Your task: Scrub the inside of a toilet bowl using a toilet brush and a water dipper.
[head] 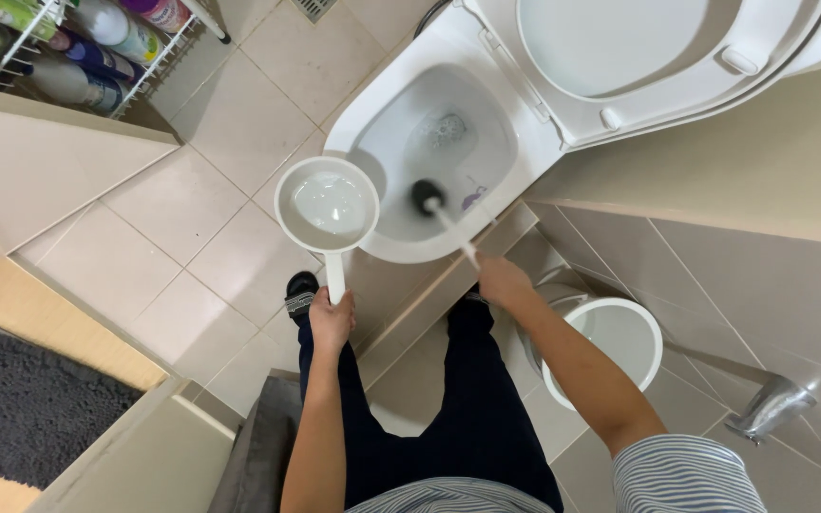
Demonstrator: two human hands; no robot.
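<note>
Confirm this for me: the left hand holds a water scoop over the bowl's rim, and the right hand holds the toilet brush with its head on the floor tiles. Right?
Not quite. In the head view, the toilet brush in the right hand has its head inside the toilet bowl, not on the floor tiles. The left hand does hold the scoop.

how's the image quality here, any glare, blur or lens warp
Head view: even, soft indoor light with faint shadows; mild sheen on the toilet bowl and the water in the white ladle held by the left hand; the brush in the right hand looks slightly soft; wide-angle lens bends the tile lines near the edges.
</note>
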